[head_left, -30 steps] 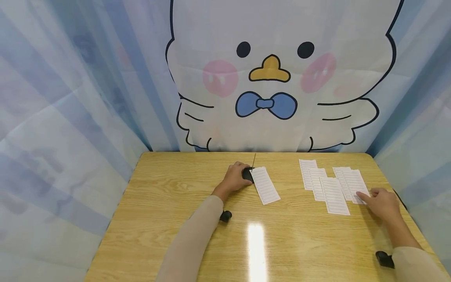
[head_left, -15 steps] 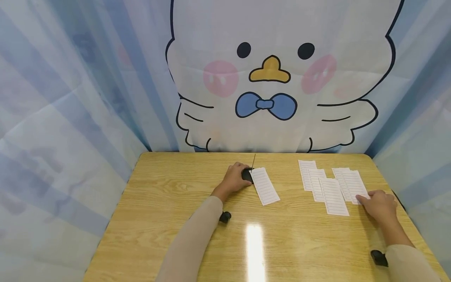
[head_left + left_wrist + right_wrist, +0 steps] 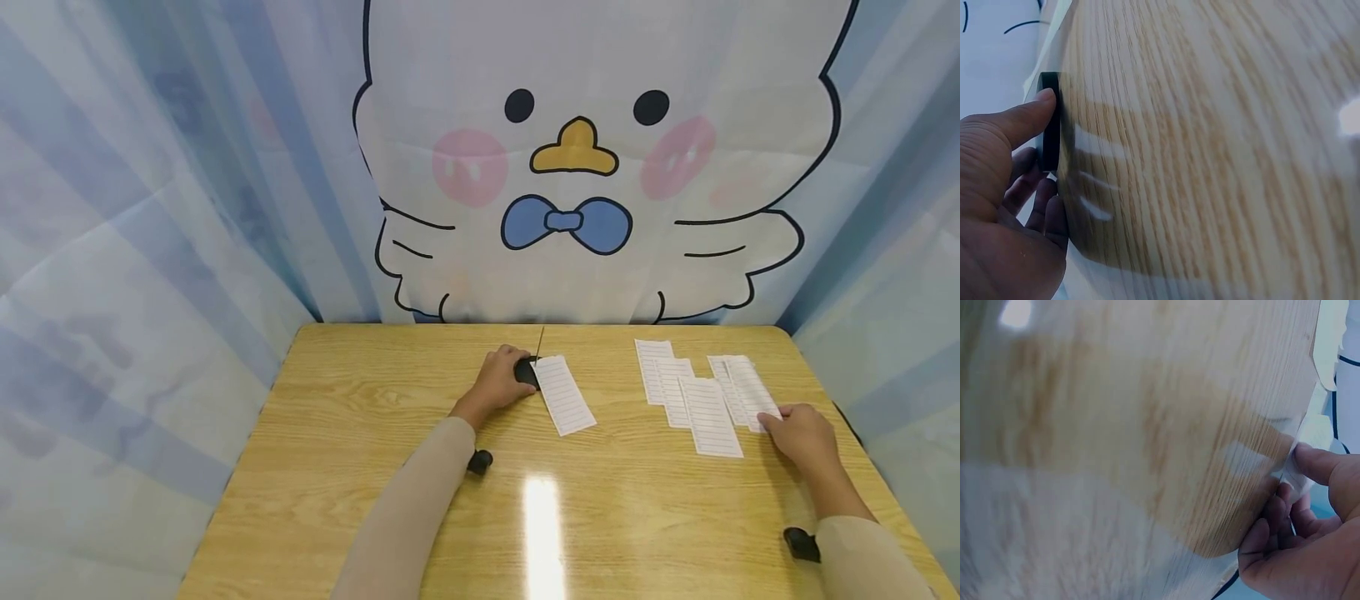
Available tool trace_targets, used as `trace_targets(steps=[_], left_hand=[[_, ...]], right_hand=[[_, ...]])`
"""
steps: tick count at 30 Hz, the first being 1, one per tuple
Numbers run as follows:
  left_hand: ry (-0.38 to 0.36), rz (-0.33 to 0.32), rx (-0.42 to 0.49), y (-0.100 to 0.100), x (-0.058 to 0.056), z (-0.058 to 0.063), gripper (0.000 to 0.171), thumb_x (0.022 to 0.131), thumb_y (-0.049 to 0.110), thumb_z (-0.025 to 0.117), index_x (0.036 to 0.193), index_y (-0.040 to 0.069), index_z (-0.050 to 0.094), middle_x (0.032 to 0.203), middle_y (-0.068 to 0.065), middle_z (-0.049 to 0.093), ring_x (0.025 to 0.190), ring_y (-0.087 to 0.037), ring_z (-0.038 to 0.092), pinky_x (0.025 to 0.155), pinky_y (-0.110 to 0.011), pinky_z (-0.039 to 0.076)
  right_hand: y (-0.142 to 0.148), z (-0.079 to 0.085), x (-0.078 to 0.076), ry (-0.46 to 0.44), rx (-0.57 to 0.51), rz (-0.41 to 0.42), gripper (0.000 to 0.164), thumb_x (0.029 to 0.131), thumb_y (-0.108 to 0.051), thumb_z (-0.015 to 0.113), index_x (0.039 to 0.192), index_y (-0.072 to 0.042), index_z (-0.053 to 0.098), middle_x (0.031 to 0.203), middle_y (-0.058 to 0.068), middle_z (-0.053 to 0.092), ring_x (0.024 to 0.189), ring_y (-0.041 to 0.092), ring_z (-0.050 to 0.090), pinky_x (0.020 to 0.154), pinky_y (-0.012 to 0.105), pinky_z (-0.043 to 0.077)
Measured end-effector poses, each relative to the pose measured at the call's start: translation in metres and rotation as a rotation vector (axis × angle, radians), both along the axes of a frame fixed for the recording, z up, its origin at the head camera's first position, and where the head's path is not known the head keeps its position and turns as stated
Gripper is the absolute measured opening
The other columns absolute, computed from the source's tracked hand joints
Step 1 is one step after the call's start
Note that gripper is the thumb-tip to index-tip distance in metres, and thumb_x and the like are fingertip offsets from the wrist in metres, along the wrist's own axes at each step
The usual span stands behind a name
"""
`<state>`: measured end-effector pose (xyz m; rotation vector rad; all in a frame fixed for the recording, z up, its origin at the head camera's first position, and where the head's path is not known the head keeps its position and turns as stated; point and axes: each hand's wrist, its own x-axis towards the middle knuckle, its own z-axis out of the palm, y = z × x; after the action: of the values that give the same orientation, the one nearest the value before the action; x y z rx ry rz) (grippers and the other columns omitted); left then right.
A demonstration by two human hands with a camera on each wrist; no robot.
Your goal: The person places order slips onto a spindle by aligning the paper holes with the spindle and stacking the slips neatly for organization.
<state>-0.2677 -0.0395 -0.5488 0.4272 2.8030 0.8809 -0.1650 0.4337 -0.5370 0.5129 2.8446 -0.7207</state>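
Note:
My left hand [image 3: 495, 379] grips the black base [image 3: 527, 373] of a paper spike, whose thin upright rod [image 3: 541, 342] rises behind. A lined white slip [image 3: 567, 398] sits at the rod, slanting down to the right. In the left wrist view, the thumb lies on the edge of the base [image 3: 1051, 134], fingers curled at its other side. At the right of the table my right hand [image 3: 806, 439] pinches the near right corner of another lined slip [image 3: 752, 387], which overlaps a slip [image 3: 722, 367] beneath. The right wrist view shows the thumb against the curled fingers [image 3: 1254, 540].
Several overlapping lined slips [image 3: 712, 421] lie fanned just left of my right hand. The wooden table [image 3: 337, 467] ends at a curtain [image 3: 570, 283] with a cartoon bird. Black wrist devices [image 3: 801, 544] sit by both sleeves.
My right hand has moved slightly left and now pinches the slip's corner. That slip has shifted left over the one under it. The left hand stays on the spike's base.

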Motion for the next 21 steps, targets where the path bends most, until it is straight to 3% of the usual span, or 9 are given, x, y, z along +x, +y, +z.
trace_targets(steps=[13,21], left_hand=[[-0.013,0.01,0.007,-0.0001,0.0006,0.0013,0.066,0.091,0.03,0.082,0.15,0.018,0.055,0.153,-0.008,0.05,0.138,-0.032,0.046,0.11,-0.044,0.046],[-0.005,-0.009,0.018,-0.0005,-0.001,-0.0013,0.066,0.091,0.03,0.082,0.15,0.017,0.056,0.152,-0.009,0.05,0.139,-0.034,0.046,0.111,-0.045,0.046]], right_hand=[[0.0048,-0.004,-0.0026,0.001,-0.102,-0.1,0.074,0.104,-0.032,0.058,0.145,0.024,0.03,0.142,0.049,0.031,0.128,0.066,0.034,0.106,0.07,0.036],[0.0083,-0.0015,0.0004,-0.026,-0.093,-0.092,0.068,0.11,-0.033,0.045,0.148,0.021,0.029,0.147,0.047,0.03,0.132,0.064,0.033,0.107,0.071,0.035]])
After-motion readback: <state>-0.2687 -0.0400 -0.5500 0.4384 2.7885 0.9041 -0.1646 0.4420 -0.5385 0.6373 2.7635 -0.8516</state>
